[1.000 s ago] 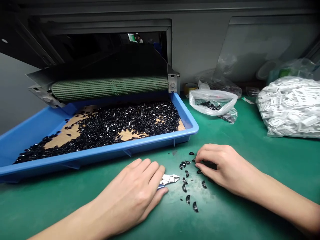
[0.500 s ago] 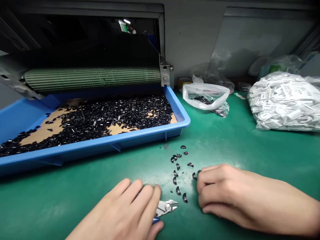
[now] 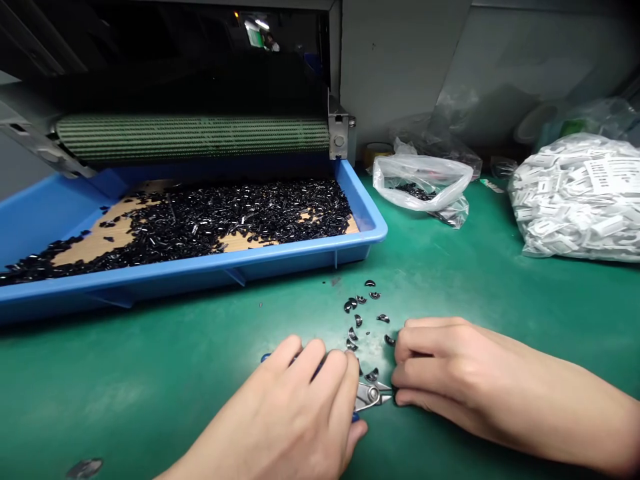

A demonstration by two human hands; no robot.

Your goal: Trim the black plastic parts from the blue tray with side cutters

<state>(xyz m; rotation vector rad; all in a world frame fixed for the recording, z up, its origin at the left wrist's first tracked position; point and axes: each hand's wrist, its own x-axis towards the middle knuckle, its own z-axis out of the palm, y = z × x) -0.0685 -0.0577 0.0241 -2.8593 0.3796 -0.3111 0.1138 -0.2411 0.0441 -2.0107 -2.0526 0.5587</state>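
Note:
Blue-handled side cutters (image 3: 369,396) are gripped in my left hand (image 3: 307,400), palm down over the bench. Their jaws are slightly apart and point right, towards the fingertips of my right hand (image 3: 460,377). Those fingers are pinched together on a small black plastic piece (image 3: 395,395), of which only a dark edge shows at the jaw tips. Whether the blades touch it I cannot tell. Several half-moon black pieces (image 3: 383,318) lie scattered on the bench between and beyond my hands; my left hand partly covers the nearest ones.
A blue tray (image 3: 300,252) with many small black parts stands at the back left, beneath a green conveyor belt (image 3: 200,138). Behind my right hand are an open plastic bag (image 3: 453,177) with black parts and a full bag of white parts (image 3: 575,200). The bench (image 3: 175,373) is green.
My left hand has moved right with the side cutters, bringing the jaws up to my right fingertips. A dark edge now shows at those fingertips. The view has shifted slightly.

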